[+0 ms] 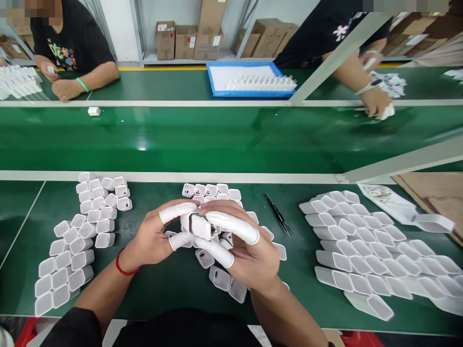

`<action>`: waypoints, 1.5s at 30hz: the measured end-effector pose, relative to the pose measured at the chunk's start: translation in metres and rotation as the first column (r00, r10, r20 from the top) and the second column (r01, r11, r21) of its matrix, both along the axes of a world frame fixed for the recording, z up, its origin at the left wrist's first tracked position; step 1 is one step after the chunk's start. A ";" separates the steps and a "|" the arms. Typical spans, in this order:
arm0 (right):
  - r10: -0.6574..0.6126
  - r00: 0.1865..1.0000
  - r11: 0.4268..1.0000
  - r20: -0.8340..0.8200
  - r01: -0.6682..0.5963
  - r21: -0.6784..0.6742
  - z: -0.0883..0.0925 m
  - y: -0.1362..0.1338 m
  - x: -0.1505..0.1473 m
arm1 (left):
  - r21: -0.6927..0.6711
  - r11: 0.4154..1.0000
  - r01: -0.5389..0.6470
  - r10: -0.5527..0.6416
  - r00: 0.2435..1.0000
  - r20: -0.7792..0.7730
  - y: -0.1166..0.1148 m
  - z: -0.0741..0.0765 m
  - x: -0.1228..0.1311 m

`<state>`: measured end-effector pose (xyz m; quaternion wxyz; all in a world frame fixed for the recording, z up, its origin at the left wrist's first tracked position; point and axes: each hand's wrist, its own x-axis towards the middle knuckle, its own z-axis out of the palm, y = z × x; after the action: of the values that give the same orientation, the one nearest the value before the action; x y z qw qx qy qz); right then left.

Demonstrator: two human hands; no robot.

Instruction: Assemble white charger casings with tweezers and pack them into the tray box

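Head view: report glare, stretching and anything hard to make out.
Head view: glare spots the green belt; head view: the right-hand white housings look stretched toward the edge; head view: the held white piece shows too small for fine detail.

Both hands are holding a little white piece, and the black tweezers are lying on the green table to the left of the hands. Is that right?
Not quite. The left hand and right hand do hold the little white piece, but in the head view the black tweezers lie to the right of them, not the left, on the green table.
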<state>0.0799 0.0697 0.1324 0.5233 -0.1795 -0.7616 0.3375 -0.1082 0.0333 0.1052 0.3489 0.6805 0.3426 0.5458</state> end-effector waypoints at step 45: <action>0.195 0.980 0.797 -0.022 -0.172 -0.579 -0.011 -0.002 -0.006 | 0.234 0.969 -0.078 0.101 0.991 -0.090 0.003 0.006 0.012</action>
<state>0.0736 0.0674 0.1212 0.3938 -0.2618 -0.6470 0.5982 -0.0966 0.0361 0.1107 0.2247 0.7270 0.3247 0.5617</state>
